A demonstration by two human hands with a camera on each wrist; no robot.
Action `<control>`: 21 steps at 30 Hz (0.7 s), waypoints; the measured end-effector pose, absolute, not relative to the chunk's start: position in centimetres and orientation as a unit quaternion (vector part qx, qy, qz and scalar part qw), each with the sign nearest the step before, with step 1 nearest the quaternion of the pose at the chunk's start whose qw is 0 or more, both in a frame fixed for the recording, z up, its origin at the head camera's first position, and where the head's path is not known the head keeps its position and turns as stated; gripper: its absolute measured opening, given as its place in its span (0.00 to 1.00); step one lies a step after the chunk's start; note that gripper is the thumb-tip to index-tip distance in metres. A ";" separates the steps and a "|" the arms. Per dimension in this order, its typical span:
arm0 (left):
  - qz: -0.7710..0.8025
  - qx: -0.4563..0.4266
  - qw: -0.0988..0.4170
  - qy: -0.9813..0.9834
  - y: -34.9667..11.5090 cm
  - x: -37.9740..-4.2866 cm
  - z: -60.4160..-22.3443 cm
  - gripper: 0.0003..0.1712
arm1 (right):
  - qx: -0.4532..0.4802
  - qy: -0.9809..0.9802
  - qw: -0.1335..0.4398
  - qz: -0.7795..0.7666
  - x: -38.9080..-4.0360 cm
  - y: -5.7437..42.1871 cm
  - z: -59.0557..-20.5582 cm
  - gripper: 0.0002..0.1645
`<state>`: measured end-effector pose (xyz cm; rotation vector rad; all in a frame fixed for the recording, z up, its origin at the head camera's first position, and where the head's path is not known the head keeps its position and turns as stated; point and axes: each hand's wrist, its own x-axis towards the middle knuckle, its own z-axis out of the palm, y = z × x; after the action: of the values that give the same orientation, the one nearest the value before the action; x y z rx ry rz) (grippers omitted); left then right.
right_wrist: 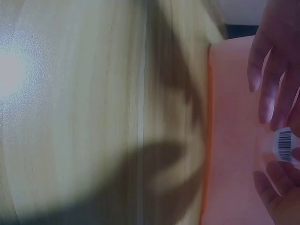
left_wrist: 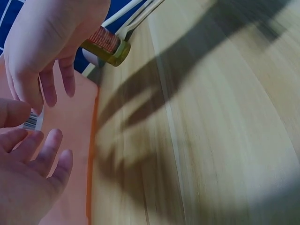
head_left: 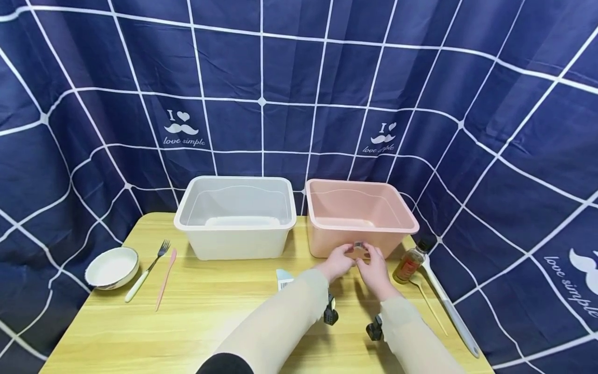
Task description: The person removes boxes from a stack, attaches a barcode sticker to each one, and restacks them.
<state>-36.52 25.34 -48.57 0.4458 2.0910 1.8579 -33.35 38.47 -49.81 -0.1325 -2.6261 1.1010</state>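
Note:
A small pale piece with a barcode label (right_wrist: 284, 144) sits between the fingertips of both hands, in front of the pink bin (head_left: 362, 230). My left hand (head_left: 340, 262) pinches it from the left and my right hand (head_left: 374, 269) from the right. The other fingers of both hands are spread and slightly bent. In the left wrist view the barcode shows partly behind the fingers, so the piece's full shape is hidden. Under the left forearm a light-blue and white packet (head_left: 283, 279) with a barcode sticks out, mostly covered.
The white bin (head_left: 238, 241) stands left of the pink one. At the table's left lie a white bowl (head_left: 112, 267), a fork (head_left: 148, 270) and a pink knife (head_left: 166, 279). A bottle (head_left: 408, 265), a beige spoon (head_left: 429, 300) and a long-handled utensil (head_left: 450, 309) are on the right.

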 end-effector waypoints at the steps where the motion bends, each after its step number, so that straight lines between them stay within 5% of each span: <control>1: 0.648 0.157 0.152 0.730 25.3 -36.6 -48.7 0.37 | -0.046 -0.912 0.146 0.381 -33.3 38.5 -49.8 0.32; 11: 0.602 0.151 0.131 0.773 24.9 -36.6 -48.6 0.31 | -0.043 -0.910 0.160 0.379 -33.2 38.6 -49.9 0.31; 21: 0.603 0.165 0.203 0.754 25.6 -36.6 -48.5 0.46 | -0.042 -0.908 0.153 0.387 -33.4 38.9 -49.9 0.31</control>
<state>-36.56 25.56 -48.46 0.4594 2.1038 1.6819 -33.40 38.93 -49.85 -0.1213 -2.6059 1.1101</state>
